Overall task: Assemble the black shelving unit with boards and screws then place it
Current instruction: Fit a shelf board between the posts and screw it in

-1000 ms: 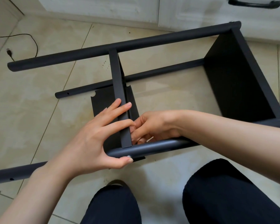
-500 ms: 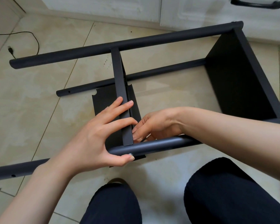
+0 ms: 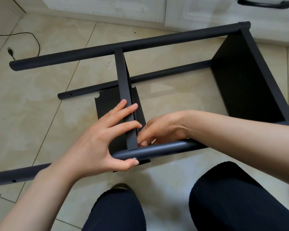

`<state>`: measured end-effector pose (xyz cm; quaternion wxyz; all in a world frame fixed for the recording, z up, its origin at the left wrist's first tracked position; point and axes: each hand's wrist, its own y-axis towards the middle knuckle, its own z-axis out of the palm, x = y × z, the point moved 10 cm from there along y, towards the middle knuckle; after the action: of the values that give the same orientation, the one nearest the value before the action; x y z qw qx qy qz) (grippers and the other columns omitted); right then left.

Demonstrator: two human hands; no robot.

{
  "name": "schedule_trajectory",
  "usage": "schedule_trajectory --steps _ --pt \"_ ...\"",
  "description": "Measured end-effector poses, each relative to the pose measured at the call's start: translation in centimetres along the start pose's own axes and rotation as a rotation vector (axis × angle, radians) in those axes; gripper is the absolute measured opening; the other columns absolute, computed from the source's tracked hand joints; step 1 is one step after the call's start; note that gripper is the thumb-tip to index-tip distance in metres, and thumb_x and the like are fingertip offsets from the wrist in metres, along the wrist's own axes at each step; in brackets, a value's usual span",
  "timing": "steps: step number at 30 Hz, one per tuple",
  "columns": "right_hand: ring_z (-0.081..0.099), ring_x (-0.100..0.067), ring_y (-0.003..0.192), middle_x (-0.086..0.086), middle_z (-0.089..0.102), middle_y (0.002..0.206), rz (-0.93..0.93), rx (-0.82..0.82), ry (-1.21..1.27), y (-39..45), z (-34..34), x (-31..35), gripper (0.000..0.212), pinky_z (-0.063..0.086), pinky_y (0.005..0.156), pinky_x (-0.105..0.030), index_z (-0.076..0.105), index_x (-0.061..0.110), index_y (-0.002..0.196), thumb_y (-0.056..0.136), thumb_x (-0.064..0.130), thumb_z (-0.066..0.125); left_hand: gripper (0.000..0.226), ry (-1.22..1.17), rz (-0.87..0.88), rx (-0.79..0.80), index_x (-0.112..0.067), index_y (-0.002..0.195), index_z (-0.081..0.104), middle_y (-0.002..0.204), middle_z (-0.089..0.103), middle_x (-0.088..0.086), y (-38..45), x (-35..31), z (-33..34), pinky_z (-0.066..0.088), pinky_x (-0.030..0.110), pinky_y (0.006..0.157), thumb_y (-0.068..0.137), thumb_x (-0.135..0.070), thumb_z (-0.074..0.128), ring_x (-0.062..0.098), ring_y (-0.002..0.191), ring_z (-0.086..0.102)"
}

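The near tube [image 3: 165, 148] runs out of frame at 9 o'clock, and the right forearm covers its 3 o'clock stretch. The right hand [image 3: 158, 130] tucks its fingertips behind the middle board [image 3: 126, 104] (whatever they touch stays hidden). The drawer handle [image 3: 264, 4] at 1 o'clock is cropped by the top edge.

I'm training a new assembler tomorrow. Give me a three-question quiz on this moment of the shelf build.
1. True or false: the left hand spans the middle board and near pole.
2. The cable lies: A) left, B) right?
3. What silver part sits by the left thumb?

Key: 1 true. 2 A. 3 a screw head.
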<state>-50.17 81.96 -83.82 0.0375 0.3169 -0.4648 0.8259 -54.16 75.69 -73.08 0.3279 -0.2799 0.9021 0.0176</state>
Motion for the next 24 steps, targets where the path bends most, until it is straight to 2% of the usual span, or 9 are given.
schedule_trajectory --steps 4,7,10,12,14,19,24 --pt "0.062 -0.010 0.060 -0.003 0.055 0.072 -0.030 0.007 0.022 -0.32 -0.14 0.38 0.044 0.052 0.063 -0.022 0.067 0.018 0.054 0.095 0.008 0.054 0.067 0.001 0.002 0.001 -0.031 0.130 0.061 0.162 0.024 -0.021 0.03 -0.03 -0.01 0.013 0.010 0.116 0.070 -0.060 0.069 0.003 0.153 0.009" --pt "0.063 -0.009 0.061 -0.003 0.056 0.075 -0.017 0.003 0.005 -0.56 -0.37 0.37 0.031 0.052 0.065 -0.021 0.065 0.014 0.066 0.096 0.012 0.056 0.068 0.012 0.003 0.000 -0.031 0.131 0.061 0.162 0.023 -0.021 -0.02 0.00 0.01 0.015 0.013 0.116 0.070 -0.061 0.069 0.002 0.152 0.008" --pt "0.060 -0.009 0.055 -0.001 0.056 0.065 0.002 -0.045 -0.021 -0.22 -0.63 0.19 0.042 0.050 0.059 -0.020 0.064 0.016 0.052 0.093 0.010 0.056 0.068 0.016 0.008 -0.007 -0.031 0.131 0.061 0.162 0.023 -0.021 -0.03 -0.04 -0.01 0.016 0.014 0.115 0.070 -0.060 0.070 0.003 0.152 0.008" --pt "0.058 -0.009 0.055 0.000 0.057 0.059 0.006 -0.052 -0.034 0.01 -0.44 0.15 0.048 0.049 0.062 -0.022 0.062 0.018 0.046 0.093 0.009 0.055 0.068 0.015 0.009 -0.007 -0.032 0.131 0.061 0.162 0.023 -0.022 -0.02 -0.02 0.02 0.017 0.017 0.115 0.070 -0.059 0.070 0.003 0.152 0.009" --pt "0.059 -0.010 0.056 -0.001 0.057 0.060 0.006 -0.047 -0.028 0.07 -0.33 0.12 0.048 0.049 0.065 -0.024 0.062 0.017 0.047 0.094 0.009 0.054 0.068 0.012 0.010 -0.010 -0.031 0.131 0.061 0.162 0.024 -0.021 -0.03 -0.01 0.00 0.017 0.016 0.115 0.069 -0.059 0.070 0.003 0.153 0.009" --pt "0.062 -0.009 0.057 -0.001 0.060 0.068 -0.004 -0.043 0.023 -0.61 -0.65 0.23 0.032 0.052 0.059 -0.022 0.066 0.013 0.063 0.094 0.012 0.059 0.068 0.009 0.013 -0.002 -0.031 0.131 0.061 0.162 0.023 -0.020 0.03 -0.04 0.05 0.013 0.011 0.116 0.070 -0.061 0.069 0.003 0.153 0.008" --pt "0.060 -0.009 0.053 -0.002 0.056 0.064 0.003 -0.085 -0.039 -0.23 -0.78 0.32 0.039 0.050 0.059 -0.023 0.064 0.014 0.053 0.092 0.009 0.060 0.069 0.018 0.012 -0.002 -0.030 0.131 0.062 0.162 0.023 -0.019 0.07 -0.07 0.05 0.011 0.006 0.115 0.070 -0.061 0.068 0.003 0.153 0.008"
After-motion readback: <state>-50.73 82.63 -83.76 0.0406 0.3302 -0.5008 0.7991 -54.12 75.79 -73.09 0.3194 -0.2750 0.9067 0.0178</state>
